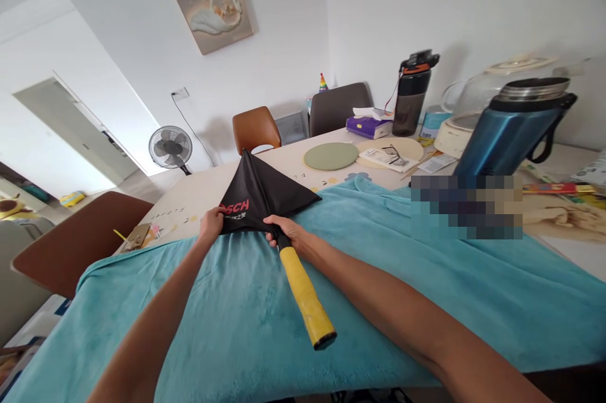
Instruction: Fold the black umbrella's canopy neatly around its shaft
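A black umbrella (258, 185), folded down with its canopy panels spread loosely to the sides, lies over the table and the turquoise cloth. Its tip points away from me, and red and white lettering shows on the left panel. The umbrella's yellow wrapped handle (307, 299) with a dark end cap points toward me. My left hand (212, 225) pinches the canopy's left edge beside the lettering. With my right hand (286, 232) I grip the umbrella at the canopy's lower end, just above the handle, thumb on the fabric. The turquoise cloth (227, 321) spreads beneath both forearms.
Round placemats (330, 155), glasses (392, 151) on papers and a purple box (369, 127) lie beyond the cloth. To the right stand a dark bottle (411, 96), a glass kettle (487, 96) and a blue flask (514, 131). Chairs (255, 128) and a fan (170, 147) stand around the table.
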`<state>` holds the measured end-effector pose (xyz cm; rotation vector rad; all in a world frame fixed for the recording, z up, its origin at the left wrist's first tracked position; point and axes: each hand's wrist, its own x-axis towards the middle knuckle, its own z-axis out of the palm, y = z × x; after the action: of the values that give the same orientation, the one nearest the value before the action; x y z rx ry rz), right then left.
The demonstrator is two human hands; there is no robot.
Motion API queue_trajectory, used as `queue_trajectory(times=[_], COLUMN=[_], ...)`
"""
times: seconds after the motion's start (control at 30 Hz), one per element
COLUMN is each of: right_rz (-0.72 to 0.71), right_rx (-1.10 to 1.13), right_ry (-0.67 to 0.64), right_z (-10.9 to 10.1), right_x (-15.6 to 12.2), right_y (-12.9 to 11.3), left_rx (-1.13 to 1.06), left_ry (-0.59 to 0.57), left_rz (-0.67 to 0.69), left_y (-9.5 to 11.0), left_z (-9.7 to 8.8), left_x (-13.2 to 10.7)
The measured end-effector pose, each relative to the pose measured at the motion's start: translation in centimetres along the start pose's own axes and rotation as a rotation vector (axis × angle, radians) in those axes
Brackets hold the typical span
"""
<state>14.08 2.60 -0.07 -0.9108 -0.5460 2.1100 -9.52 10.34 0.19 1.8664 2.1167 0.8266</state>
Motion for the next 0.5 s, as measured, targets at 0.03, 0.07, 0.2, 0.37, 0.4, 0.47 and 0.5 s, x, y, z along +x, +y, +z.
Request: queue_trajectory(times=[0.03,0.07,0.2,0.37,0.4,0.47,0.5], right_rz=[-0.003,-0.006,-0.018,0.056,0.056,0.052,0.048], right_rx=[-0.013,-0.020,-0.027,-0.013,-0.022,-0.052,-0.068], right_ry=[0.001,0.002,0.012,-0.049,-0.039,-0.003,0.016], right_z=[0.1,0.2,0.2,0.5,0.6,0.9,1.1], right_x=[-0.1,-0.2,-0.7,-1.5,-1.6,-1.7,-1.7], right_y=[0.0,-0.1,-1.0,-1.9,-1.9,-1.9,-1.9], left_rx=[0.045,0.093,0.280,0.354,0.370,0.387,0.366], left_ry=[-0.029,-0.055,-0.115,-0.182,-0.195,-0.108,-0.009], left_rz=[0.005,0.009,0.019,0.033,0.036,0.066,0.099], left_y=[0.2,0.5,2.1,2.8,2.8,3.3,3.7], left_z=[0.3,0.5,0.6,0.1,0.0,-0.2,-0.3], left_x=[-0.3,-0.7,-1.3,-1.5,-1.4,-1.1,-0.8])
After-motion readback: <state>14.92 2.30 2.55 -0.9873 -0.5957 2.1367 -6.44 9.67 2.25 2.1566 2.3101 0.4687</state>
